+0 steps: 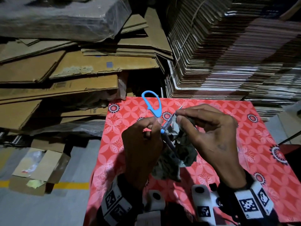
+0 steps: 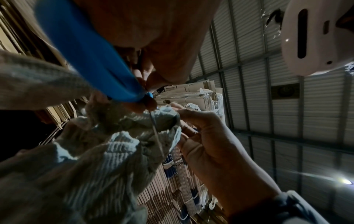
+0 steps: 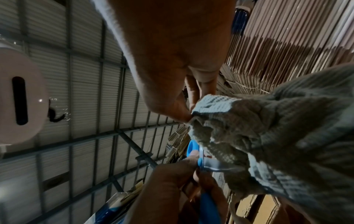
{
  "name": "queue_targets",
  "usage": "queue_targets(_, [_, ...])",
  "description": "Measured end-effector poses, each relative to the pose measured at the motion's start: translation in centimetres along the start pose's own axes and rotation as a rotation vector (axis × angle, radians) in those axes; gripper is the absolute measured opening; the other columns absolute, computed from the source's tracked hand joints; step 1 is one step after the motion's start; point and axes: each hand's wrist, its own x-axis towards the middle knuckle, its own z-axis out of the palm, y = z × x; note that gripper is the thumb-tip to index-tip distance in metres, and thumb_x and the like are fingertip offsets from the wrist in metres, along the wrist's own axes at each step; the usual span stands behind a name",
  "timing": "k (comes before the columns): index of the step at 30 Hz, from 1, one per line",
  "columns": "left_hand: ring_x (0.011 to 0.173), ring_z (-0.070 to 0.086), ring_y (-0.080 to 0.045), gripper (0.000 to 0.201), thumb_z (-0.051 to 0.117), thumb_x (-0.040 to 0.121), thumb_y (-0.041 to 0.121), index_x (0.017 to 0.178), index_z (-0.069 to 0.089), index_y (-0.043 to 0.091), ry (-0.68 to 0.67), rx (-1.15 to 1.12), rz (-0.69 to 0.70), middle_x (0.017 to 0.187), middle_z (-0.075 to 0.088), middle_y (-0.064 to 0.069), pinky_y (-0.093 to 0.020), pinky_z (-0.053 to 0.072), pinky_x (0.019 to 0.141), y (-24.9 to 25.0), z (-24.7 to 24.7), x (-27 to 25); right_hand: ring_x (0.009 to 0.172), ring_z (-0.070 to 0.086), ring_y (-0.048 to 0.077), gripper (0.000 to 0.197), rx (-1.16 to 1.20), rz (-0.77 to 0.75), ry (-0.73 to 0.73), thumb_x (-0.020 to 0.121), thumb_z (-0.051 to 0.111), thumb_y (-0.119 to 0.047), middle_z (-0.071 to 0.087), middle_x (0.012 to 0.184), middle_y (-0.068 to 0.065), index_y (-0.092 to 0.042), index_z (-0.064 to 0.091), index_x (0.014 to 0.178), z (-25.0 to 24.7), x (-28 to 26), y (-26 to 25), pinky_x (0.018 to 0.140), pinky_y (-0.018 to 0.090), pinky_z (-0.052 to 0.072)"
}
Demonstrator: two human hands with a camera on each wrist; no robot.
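Carefully, my right hand (image 1: 211, 136) pinched the limp grey ribbed knit cloth (image 1: 185, 152) by its edge above the red flower-patterned tabletop (image 1: 260, 136); my left hand (image 1: 141, 147) gripped the light, stiff blue-handled steel snips (image 1: 155, 113) near their pivot.

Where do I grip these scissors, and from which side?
Take the scissors by the blue loop handle from the left: it stands clear beyond the left hand, while the blade runs into the grey knitted cloth pinched by the right hand.
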Motion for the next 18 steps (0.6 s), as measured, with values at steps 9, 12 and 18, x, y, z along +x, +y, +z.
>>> queue_targets(9, [0.053,0.061,-0.036,0.050,0.058,0.100,0.037,0.072,0.063,-0.003,-0.009,-0.005,0.059,0.058,0.058,-0.016,-0.053,0.048,0.054,-0.8,-0.1,-0.1,0.074,0.063,0.011,0.009,-0.382,-0.252,0.178,0.085,0.079,-0.006,0.070,0.093,0.007,-0.009,0.083,0.092,1.7,-0.1,0.6,0.070,0.017,0.048])
queue_targets(12, [0.056,0.059,-0.031,0.047,0.058,0.100,0.031,0.070,0.064,-0.004,-0.001,0.038,0.109,0.059,0.058,-0.013,-0.050,0.046,0.054,-0.7,-0.1,-0.3,0.075,0.065,0.018,0.010,-0.439,-0.264,0.159,0.088,0.075,-0.006,0.069,0.088,0.008,-0.008,0.082,0.095,2.4,-0.6,1.4,0.070,0.021,0.049])
queue_targets(18, [0.058,0.060,-0.022,0.038,0.060,0.096,0.029,0.067,0.066,0.005,0.057,0.063,0.142,0.062,0.061,-0.002,-0.043,0.048,0.055,-0.9,0.2,-0.4,0.077,0.060,0.011,0.008,-0.432,-0.255,0.101,0.090,0.073,-0.005,0.069,0.087,0.007,-0.007,0.080,0.091,3.3,-2.0,1.2,0.072,0.011,0.041])
